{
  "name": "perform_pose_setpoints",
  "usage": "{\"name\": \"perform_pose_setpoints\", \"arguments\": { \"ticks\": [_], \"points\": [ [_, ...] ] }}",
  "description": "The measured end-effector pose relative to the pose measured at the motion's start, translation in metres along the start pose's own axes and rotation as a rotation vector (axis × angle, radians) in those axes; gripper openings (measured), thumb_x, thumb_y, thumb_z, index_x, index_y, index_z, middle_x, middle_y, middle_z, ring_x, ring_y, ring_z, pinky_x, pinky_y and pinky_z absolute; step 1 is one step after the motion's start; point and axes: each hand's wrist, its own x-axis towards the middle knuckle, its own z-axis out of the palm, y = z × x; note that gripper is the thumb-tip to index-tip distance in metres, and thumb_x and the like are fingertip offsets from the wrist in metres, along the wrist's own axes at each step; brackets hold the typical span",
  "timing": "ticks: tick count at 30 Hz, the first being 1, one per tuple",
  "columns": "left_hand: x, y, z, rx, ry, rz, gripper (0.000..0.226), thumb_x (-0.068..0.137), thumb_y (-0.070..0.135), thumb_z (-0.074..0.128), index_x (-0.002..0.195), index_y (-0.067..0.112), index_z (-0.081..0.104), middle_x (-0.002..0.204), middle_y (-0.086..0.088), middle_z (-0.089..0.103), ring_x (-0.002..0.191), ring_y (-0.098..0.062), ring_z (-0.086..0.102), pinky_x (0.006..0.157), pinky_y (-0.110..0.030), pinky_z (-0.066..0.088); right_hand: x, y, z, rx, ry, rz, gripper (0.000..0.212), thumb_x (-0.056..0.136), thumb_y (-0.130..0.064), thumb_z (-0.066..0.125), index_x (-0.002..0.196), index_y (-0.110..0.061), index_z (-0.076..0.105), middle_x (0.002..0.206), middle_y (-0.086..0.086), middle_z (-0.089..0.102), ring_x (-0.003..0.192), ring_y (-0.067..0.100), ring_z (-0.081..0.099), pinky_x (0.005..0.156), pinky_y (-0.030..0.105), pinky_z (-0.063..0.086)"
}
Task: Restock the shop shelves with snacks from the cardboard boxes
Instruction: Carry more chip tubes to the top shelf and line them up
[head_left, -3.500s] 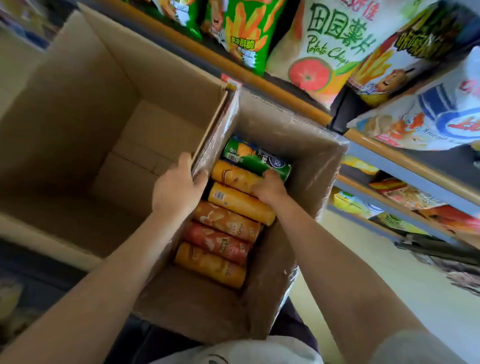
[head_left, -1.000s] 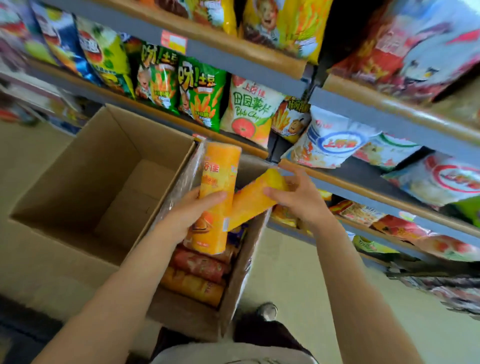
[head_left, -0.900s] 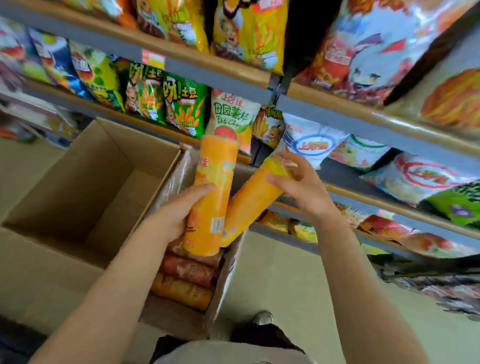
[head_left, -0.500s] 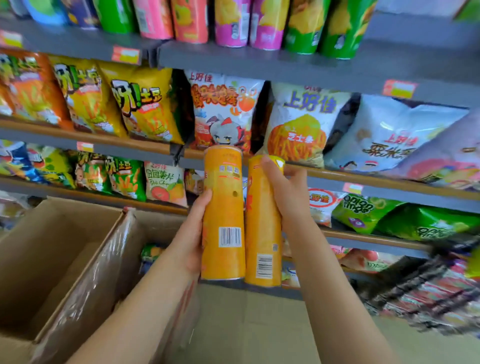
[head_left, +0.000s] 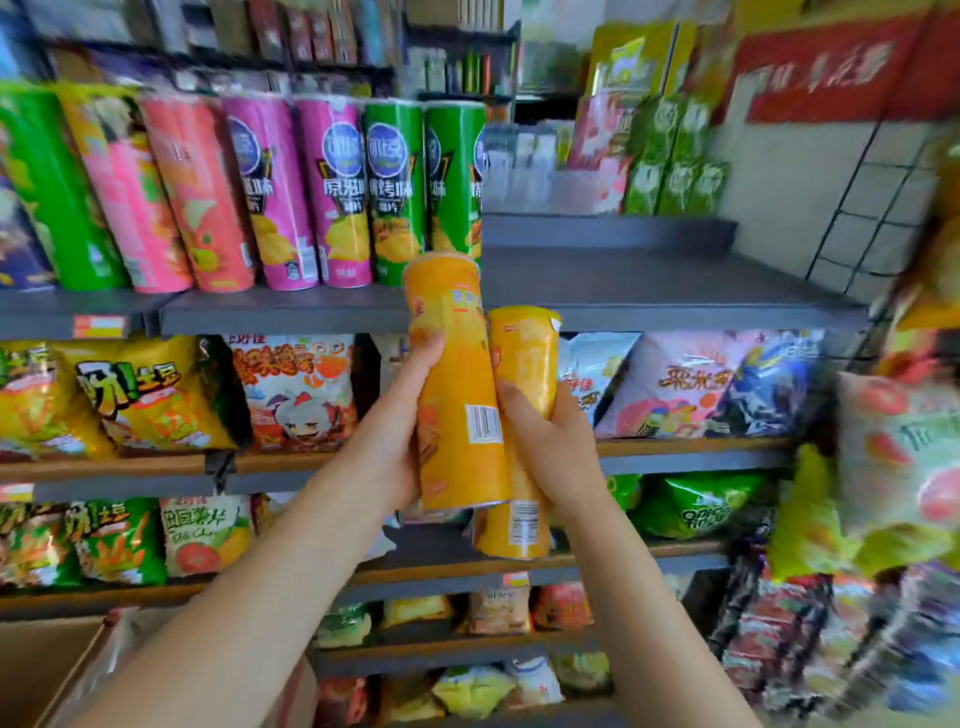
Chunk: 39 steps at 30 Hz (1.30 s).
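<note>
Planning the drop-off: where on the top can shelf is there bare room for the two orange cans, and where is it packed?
Free: the grey top shelf right of the green cans, running to its right end by the tiled wall. Packed: left of that, green, pink and magenta cans stand in a tight row. The left hand and right hand each hold an orange can just below that edge.

Two tall orange chip cans, one (head_left: 460, 384) a bit higher than the other (head_left: 522, 431), stood almost upright and touching, side by side, in front of the grey shelf (head_left: 649, 291), barcodes showing.
</note>
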Motion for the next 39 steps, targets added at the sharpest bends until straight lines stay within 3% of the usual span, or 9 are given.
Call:
{"name": "perform_pose_setpoints", "arguments": {
  "ticks": [3, 5, 11, 13, 19, 24, 30, 35, 39],
  "points": [
    [0.009, 0.027, 0.029, 0.071, -0.11, 0.06, 0.048, 0.089, 0.059, 0.052, 0.085, 0.021, 0.081, 0.095, -0.005, 0.078, 0.08, -0.019, 0.075, 0.075, -0.04, 0.055, 0.023, -0.024, -0.017, 0.047, 0.102, -0.127, 0.032, 0.086, -0.051, 0.07, 0.103, -0.028, 0.056, 0.102, -0.007, 0.068, 0.092, 0.008, 0.066, 0.085, 0.037, 0.054],
    [0.016, 0.05, 0.045, 0.077, -0.125, 0.169, 0.038, 0.084, 0.052, 0.059, 0.099, 0.021, 0.075, 0.099, -0.002, 0.077, 0.085, -0.017, 0.074, 0.082, -0.04, 0.056, 0.042, -0.043, -0.026, 0.041, 0.183, -0.261, 0.035, 0.086, -0.043, 0.073, 0.111, -0.027, 0.054, 0.101, -0.009, 0.067, 0.091, 0.006, 0.065, 0.084, 0.034, 0.053],
    [0.088, 0.103, 0.052, 0.249, 0.087, 0.63, 0.054, 0.069, 0.044, 0.085, 0.114, 0.034, 0.057, 0.109, 0.009, 0.073, 0.102, -0.013, 0.07, 0.09, -0.04, 0.056, 0.119, -0.089, -0.045, 0.087, 0.341, -0.473, 0.067, 0.084, -0.041, 0.077, 0.137, -0.018, 0.043, 0.119, -0.003, 0.063, 0.101, 0.01, 0.064, 0.092, 0.037, 0.054],
    [0.111, 0.106, 0.057, 0.3, 0.145, 0.619, 0.07, 0.056, 0.056, 0.085, 0.116, 0.038, 0.054, 0.111, 0.011, 0.072, 0.103, -0.012, 0.069, 0.089, -0.038, 0.055, 0.146, -0.096, -0.048, 0.089, 0.352, -0.492, 0.073, 0.083, -0.044, 0.076, 0.141, -0.018, 0.04, 0.127, 0.0, 0.061, 0.109, 0.015, 0.063, 0.096, 0.042, 0.052],
    [0.161, 0.086, 0.082, 0.479, 0.142, 0.581, 0.066, 0.085, 0.044, 0.075, 0.139, 0.03, 0.04, 0.106, 0.018, 0.059, 0.099, -0.005, 0.059, 0.088, -0.033, 0.047, 0.199, -0.089, -0.051, -0.009, 0.312, -0.484, 0.071, 0.085, -0.041, 0.076, 0.142, -0.02, 0.038, 0.123, -0.007, 0.059, 0.11, 0.015, 0.06, 0.094, 0.037, 0.05],
    [0.189, 0.066, 0.081, 0.744, 0.175, 0.599, 0.083, 0.082, 0.039, 0.077, 0.148, 0.022, 0.03, 0.132, 0.001, 0.056, 0.118, -0.02, 0.057, 0.1, -0.036, 0.046, 0.212, -0.057, -0.06, -0.159, 0.218, -0.38, 0.069, 0.083, -0.042, 0.078, 0.136, -0.015, 0.042, 0.114, -0.006, 0.055, 0.104, 0.016, 0.058, 0.082, 0.031, 0.044],
    [0.204, 0.052, 0.077, 1.195, 0.326, 0.571, 0.09, 0.097, 0.034, 0.06, 0.158, 0.007, -0.001, 0.157, -0.013, 0.033, 0.136, -0.033, 0.044, 0.103, -0.041, 0.04, 0.227, -0.025, -0.063, -0.592, 0.157, -0.225, 0.063, 0.082, -0.061, 0.069, 0.116, -0.01, 0.052, 0.113, 0.007, 0.06, 0.105, 0.03, 0.058, 0.088, 0.046, 0.048],
    [0.208, 0.044, 0.078, 1.334, 0.444, 0.79, 0.055, 0.092, 0.01, 0.06, 0.141, 0.007, 0.034, 0.132, -0.018, 0.046, 0.118, -0.036, 0.052, 0.087, -0.042, 0.046, 0.237, -0.028, -0.06, -0.988, 0.196, -0.185, 0.054, 0.095, -0.06, 0.05, 0.115, -0.011, 0.06, 0.122, 0.013, 0.056, 0.12, 0.034, 0.049, 0.096, 0.044, 0.039],
    [0.212, 0.048, 0.072, 1.604, 0.358, 0.923, 0.048, 0.09, 0.018, 0.059, 0.136, 0.018, 0.046, 0.121, -0.015, 0.043, 0.106, -0.035, 0.051, 0.078, -0.044, 0.05, 0.251, -0.033, -0.053, -1.002, 0.169, -0.157, 0.058, 0.096, -0.06, 0.05, 0.125, -0.01, 0.055, 0.129, 0.014, 0.057, 0.126, 0.034, 0.048, 0.1, 0.045, 0.038]
  ]
}}
